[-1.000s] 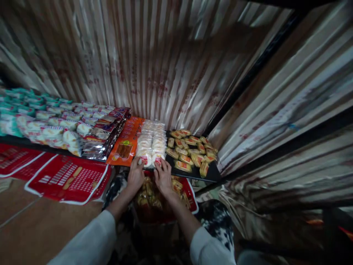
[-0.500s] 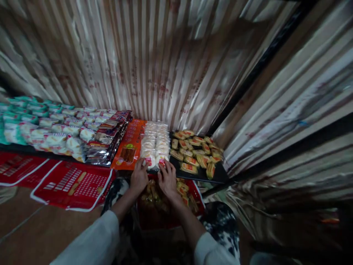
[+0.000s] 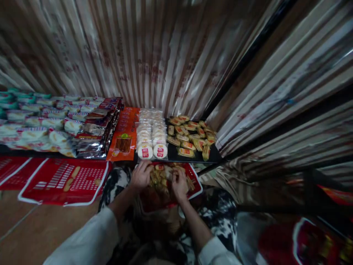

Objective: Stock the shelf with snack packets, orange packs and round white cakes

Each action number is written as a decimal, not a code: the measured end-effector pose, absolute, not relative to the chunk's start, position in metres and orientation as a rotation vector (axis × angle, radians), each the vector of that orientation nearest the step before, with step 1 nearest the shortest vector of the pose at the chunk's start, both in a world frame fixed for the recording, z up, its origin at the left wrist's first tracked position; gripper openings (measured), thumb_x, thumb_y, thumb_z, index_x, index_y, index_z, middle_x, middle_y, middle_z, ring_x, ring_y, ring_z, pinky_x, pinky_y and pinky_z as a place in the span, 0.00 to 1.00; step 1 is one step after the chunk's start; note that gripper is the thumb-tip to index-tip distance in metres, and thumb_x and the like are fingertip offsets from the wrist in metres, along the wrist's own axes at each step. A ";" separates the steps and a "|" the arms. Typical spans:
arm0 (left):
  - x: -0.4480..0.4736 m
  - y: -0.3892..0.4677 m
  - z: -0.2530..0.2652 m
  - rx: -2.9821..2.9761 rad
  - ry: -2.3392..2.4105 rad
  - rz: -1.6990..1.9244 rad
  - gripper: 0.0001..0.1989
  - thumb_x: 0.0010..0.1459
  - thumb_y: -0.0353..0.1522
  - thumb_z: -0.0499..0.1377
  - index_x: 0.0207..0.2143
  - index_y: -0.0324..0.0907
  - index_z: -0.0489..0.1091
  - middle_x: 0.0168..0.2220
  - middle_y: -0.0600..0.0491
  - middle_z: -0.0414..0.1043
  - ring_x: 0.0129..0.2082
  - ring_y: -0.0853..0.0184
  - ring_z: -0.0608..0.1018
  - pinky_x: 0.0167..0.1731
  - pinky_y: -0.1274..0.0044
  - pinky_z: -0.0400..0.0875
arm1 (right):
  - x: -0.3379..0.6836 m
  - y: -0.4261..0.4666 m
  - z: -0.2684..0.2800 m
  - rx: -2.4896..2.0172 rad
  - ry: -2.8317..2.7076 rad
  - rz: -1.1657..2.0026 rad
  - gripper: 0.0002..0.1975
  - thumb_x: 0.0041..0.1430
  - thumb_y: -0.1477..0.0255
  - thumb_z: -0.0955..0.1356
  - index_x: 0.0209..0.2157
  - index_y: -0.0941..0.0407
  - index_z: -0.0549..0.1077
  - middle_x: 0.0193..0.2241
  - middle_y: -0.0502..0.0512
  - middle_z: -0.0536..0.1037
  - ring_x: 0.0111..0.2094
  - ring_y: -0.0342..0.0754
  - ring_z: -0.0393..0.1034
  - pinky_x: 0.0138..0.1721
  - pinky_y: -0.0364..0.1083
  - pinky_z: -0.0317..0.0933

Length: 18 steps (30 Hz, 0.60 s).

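My left hand [image 3: 141, 176] lies at the left rim of a red bag [image 3: 196, 176] between my knees, its fingers curled over the edge. Inside the bag are gold-wrapped snack packets [image 3: 159, 180]. My right hand [image 3: 179, 184] reaches into the bag's right side with fingers bent together among the packets; what they pinch is too dim to make out. Just beyond the bag, two rows of round white wrapped crackers [image 3: 145, 151] stand on a black shelf [image 3: 173, 155]. Beside them on the right lie several loose gold packets [image 3: 187, 145].
An orange snack pouch [image 3: 124, 134], dark shiny packs [image 3: 95, 136] and white wrapped snacks [image 3: 34, 132] line the shelf leftward. Red printed bags [image 3: 66, 180] hang below it. Striped sheeting [image 3: 154, 55] rises behind. A dark pole [image 3: 248, 55] slants at right. Another red bag [image 3: 278, 239] sits lower right.
Both hands have drawn back from the front white crackers on the shelf and down to the red bag. The right hand is now inside it. The view has shifted slightly.
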<state>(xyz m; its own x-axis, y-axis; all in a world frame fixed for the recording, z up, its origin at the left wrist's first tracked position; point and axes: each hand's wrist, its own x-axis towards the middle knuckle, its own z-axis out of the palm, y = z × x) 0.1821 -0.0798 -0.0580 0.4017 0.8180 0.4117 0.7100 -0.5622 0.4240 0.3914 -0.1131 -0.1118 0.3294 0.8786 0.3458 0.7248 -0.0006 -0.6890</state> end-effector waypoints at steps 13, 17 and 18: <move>0.212 -0.088 -0.083 2.461 1.108 0.369 0.13 0.51 0.22 0.51 0.34 0.42 0.72 0.38 0.46 0.72 0.42 0.61 0.73 0.44 0.72 0.68 | 0.395 -0.109 -0.148 -2.145 -1.829 0.236 0.17 0.52 0.75 0.66 0.45 0.56 0.73 0.44 0.64 0.76 0.47 0.57 0.67 0.46 0.51 0.58; 0.219 -0.085 -0.086 2.340 1.166 0.307 0.12 0.51 0.23 0.51 0.34 0.42 0.72 0.36 0.47 0.72 0.36 0.62 0.75 0.39 0.73 0.69 | 0.401 -0.109 -0.136 -2.181 -1.943 0.262 0.15 0.55 0.74 0.64 0.44 0.55 0.74 0.39 0.63 0.78 0.41 0.56 0.71 0.40 0.49 0.60; 0.220 -0.084 -0.086 2.313 1.172 0.323 0.13 0.51 0.23 0.51 0.34 0.42 0.72 0.37 0.47 0.73 0.36 0.63 0.75 0.39 0.73 0.69 | 0.403 -0.110 -0.133 -2.189 -1.955 0.263 0.14 0.56 0.73 0.64 0.43 0.55 0.74 0.38 0.63 0.78 0.39 0.55 0.71 0.39 0.49 0.61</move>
<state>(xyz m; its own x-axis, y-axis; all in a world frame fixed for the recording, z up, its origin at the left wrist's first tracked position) 0.2205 -0.0838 -0.0861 0.5966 0.8022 -0.0220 0.6776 -0.4888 0.5495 0.4033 -0.1098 -0.1326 0.1124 0.9937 -0.0030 0.9591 -0.1093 -0.2611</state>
